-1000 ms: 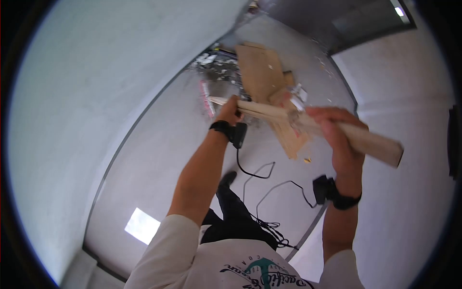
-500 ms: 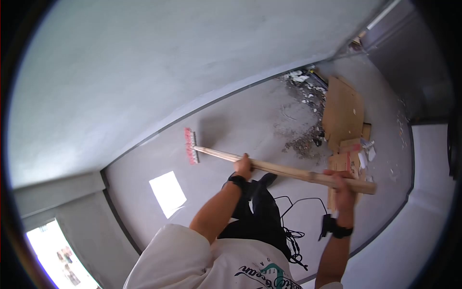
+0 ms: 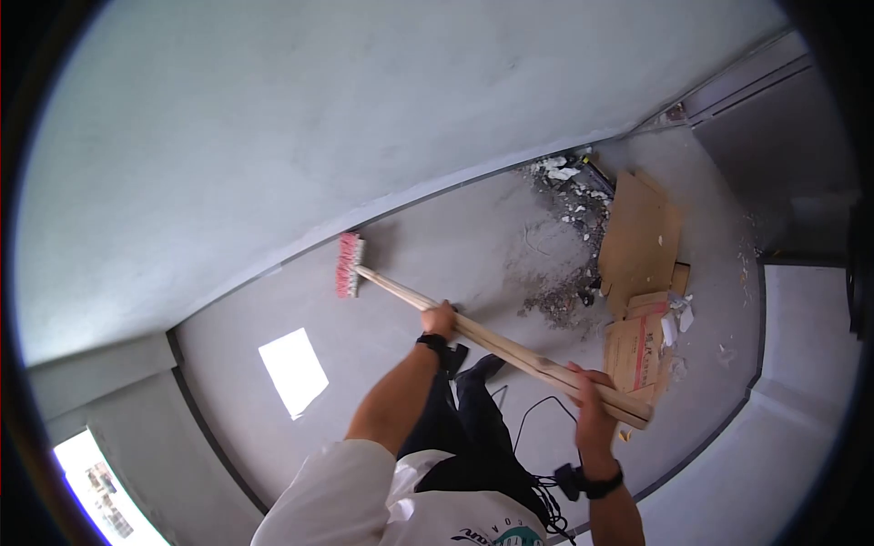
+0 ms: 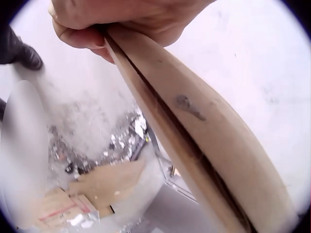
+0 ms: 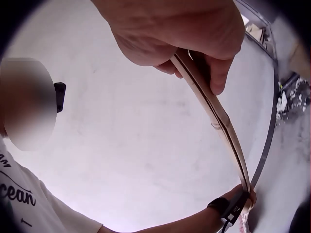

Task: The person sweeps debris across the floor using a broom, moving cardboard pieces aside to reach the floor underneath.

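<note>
A broom (image 3: 349, 266) with red and white bristles is low over the floor beside the wall's base. Its long wooden handle (image 3: 510, 351) slants down to the right in the head view, with a dark groove along it. My left hand (image 3: 439, 320) grips the handle partway along. Nearer the free end, my right hand (image 3: 594, 400) holds it, thumb and fingers wrapped around. In the left wrist view the left hand (image 4: 121, 19) curls over the wood. From the right wrist, the right hand (image 5: 184, 34) is seen clasping the handle, with the left hand further down.
A pile of dirt and white scraps (image 3: 569, 218) lies by the wall (image 3: 364, 118). Flattened cardboard (image 3: 642, 237) and a printed carton (image 3: 633, 350) are next to it. Black cables (image 3: 546, 496) hang by my legs. Sunlight (image 3: 293, 371) falls on the floor.
The head view has turned, and the broom head has come away from the dirt pile to bare floor near the wall. Since half a second ago my hands have lowered slightly, both still gripping.
</note>
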Demonstrator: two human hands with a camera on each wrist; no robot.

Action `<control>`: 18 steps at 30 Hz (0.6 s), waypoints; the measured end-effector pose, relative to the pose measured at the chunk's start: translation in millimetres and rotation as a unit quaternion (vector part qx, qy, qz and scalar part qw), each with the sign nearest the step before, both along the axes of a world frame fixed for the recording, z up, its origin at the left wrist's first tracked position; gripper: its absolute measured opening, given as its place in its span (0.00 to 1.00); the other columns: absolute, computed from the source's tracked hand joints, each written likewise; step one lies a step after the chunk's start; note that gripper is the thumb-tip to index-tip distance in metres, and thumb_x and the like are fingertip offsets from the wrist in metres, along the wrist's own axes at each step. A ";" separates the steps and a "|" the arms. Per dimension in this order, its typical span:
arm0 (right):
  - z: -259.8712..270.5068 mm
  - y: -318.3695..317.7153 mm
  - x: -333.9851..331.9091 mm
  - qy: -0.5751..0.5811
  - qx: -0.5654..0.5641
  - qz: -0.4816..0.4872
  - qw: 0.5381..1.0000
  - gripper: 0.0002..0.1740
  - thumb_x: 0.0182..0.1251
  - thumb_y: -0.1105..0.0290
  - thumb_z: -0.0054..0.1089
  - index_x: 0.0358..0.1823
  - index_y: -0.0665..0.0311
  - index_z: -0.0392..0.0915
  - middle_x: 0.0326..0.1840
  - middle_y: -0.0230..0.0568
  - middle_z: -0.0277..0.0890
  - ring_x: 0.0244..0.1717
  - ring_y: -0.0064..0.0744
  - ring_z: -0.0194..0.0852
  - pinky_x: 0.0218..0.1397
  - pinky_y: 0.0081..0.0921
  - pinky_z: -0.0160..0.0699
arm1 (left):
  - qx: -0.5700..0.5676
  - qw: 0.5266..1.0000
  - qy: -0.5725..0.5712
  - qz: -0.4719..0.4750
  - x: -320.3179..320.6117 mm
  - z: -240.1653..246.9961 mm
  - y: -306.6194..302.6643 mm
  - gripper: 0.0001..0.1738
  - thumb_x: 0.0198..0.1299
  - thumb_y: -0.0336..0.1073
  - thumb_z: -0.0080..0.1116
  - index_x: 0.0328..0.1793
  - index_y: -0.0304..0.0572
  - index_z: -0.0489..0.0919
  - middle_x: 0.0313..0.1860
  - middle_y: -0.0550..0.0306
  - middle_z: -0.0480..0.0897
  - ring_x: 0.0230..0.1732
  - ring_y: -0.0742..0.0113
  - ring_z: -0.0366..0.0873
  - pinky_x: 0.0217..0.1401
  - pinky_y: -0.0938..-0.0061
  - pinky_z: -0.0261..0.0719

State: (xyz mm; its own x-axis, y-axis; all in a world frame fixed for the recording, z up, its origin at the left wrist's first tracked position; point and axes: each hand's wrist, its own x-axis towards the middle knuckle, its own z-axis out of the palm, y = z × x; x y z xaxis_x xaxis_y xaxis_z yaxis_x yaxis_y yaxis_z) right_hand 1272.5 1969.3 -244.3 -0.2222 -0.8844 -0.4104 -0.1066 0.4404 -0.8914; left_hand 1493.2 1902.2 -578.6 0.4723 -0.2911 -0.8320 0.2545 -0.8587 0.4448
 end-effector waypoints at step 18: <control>177.6 -40.4 -90.5 0.245 -0.161 -0.226 0.929 0.14 0.61 0.61 0.52 0.37 0.66 0.72 0.45 0.56 0.76 0.50 0.45 0.72 0.60 0.41 0.65 | -0.105 0.912 0.348 -0.190 -241.9 198.7 -179.9 0.29 0.49 0.45 0.61 0.45 0.20 0.71 0.34 0.42 0.80 0.32 0.55 0.82 0.27 0.66 0.81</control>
